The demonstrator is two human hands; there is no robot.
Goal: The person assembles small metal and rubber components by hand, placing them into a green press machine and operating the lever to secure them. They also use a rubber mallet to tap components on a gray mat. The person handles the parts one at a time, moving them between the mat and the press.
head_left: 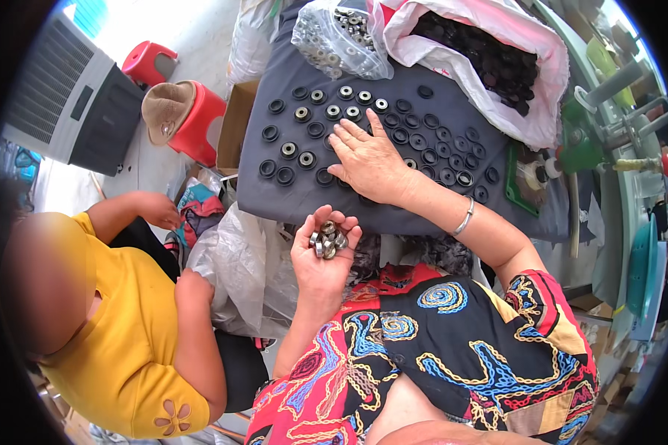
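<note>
Downward head-worn fisheye view over both hands (371,166)

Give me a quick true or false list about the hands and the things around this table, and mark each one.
1. The left hand cups small metal pieces. True.
2. The right hand is clenched in a fist. False: its fingers are extended, over the table.
3. The silver bangle is on the left wrist. False: the bangle circles the right wrist.
4. The white sack holds black parts. True.
5. The neighbouring person wears a blue top. False: the top is yellow.
</note>
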